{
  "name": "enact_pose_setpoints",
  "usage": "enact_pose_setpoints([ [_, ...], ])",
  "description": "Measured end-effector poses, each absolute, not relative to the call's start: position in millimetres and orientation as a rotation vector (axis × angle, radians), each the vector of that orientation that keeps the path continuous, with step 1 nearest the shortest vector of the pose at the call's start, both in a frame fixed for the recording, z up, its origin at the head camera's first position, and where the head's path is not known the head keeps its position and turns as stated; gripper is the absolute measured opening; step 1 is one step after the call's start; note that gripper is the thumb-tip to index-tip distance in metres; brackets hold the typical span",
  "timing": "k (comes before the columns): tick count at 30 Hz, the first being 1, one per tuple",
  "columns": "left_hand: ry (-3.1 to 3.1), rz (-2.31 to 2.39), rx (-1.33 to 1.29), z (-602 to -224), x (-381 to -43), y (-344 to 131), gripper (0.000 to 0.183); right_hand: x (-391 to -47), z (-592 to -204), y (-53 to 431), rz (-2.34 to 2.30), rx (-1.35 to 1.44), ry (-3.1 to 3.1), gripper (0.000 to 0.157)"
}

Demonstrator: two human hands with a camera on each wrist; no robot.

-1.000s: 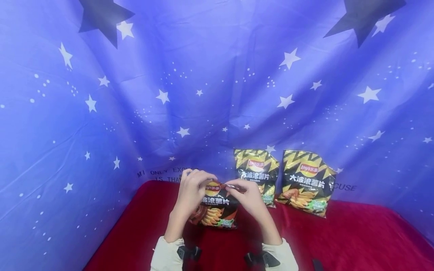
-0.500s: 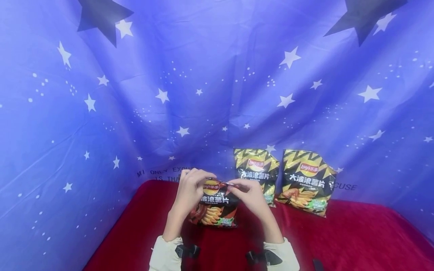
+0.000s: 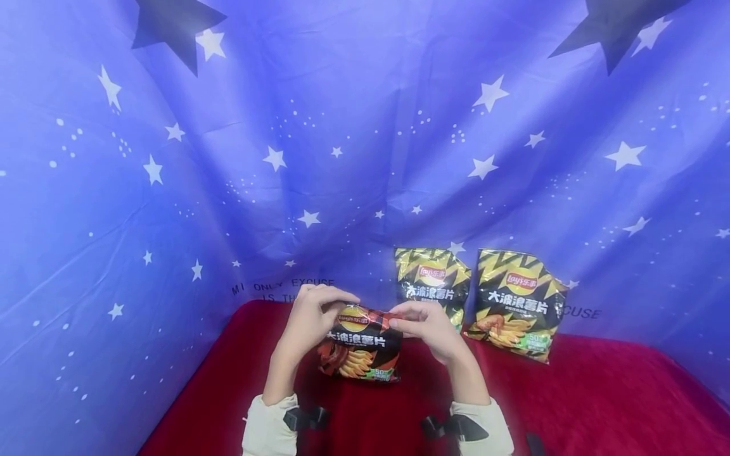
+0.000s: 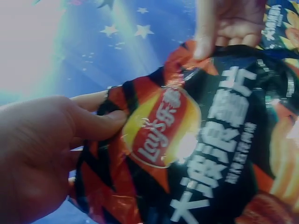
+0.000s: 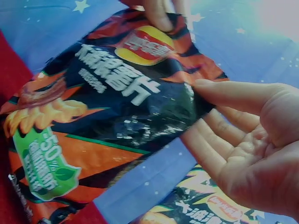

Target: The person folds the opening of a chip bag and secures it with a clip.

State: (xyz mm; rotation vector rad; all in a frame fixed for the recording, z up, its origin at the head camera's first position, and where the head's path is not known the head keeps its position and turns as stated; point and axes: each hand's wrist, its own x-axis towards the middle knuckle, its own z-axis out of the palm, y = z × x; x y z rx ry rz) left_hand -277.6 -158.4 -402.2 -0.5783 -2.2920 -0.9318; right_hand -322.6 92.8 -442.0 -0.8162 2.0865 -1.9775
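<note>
Orange-black, one bag (image 3: 362, 342) is pinched by two hands (image 3: 310, 316) (image 3: 430, 326) near two yellow bags (image 3: 430, 272) (image 3: 520, 304).

The orange-black bag (image 3: 362, 347) looks of glossy plastic film, the red cloth (image 3: 616, 396) under it velvety, the curtain (image 3: 353, 177) behind it smooth.
</note>
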Motion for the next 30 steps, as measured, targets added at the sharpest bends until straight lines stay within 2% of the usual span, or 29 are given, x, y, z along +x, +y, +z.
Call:
enact_pose_setpoints([
  [8, -2.294, -1.031, -0.674, -394, -273, -168, 0.031, -322, -438, 95, -1.930, -0.794, 2.042, 0.034],
  [24, -2.178, -0.964, -0.584, -417, -295, -161, 0.029, -326, -446, 95, -2.064, -0.803, 2.114, 0.027],
  [30, -2.282, -0.976, -0.520, -411, -296, -159, 0.029, -326, -444, 95, -2.073, -0.797, 2.143, 0.023],
])
